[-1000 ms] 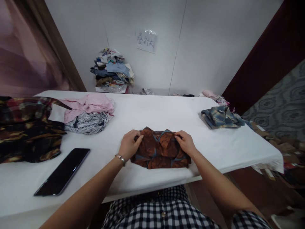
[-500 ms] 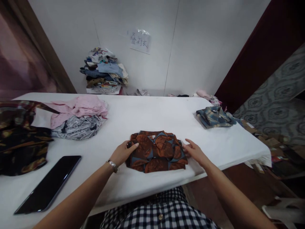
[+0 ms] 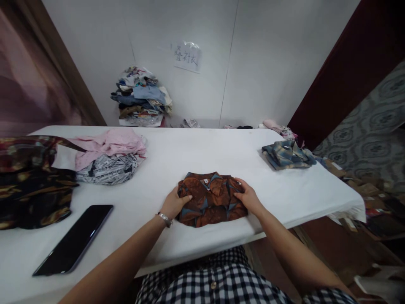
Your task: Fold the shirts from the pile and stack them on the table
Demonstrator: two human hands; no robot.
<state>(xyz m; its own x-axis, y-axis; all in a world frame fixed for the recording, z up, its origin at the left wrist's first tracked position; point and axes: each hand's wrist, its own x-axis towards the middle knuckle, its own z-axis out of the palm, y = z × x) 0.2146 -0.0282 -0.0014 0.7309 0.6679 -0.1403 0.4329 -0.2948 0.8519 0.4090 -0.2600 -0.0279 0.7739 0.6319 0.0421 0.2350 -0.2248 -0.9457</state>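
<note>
A folded shirt [image 3: 210, 202], rust brown with blue-grey patches, lies near the front edge of the white-covered table [image 3: 193, 147], its collar and label facing up. My left hand [image 3: 175, 203], with a silver bracelet at the wrist, grips the shirt's left side, thumb on top and fingers hidden beneath. At the opposite side, my right hand [image 3: 248, 196] holds the shirt the same way, its thumb lying over the cloth. Both hands are closed on the fabric.
A black phone [image 3: 74, 240] lies at the left front, before dark patterned clothes [image 3: 34, 198] and a pink garment [image 3: 110, 143]. A folded blue plaid shirt [image 3: 287, 155] rests at the right. Behind the table stands a clothes pile [image 3: 142, 97] below a wall sign [image 3: 187, 57].
My right hand has moved in from beside the shirt and taken hold of its right side. My left hand has shifted slightly right, and the shirt is drawn in a little narrower.
</note>
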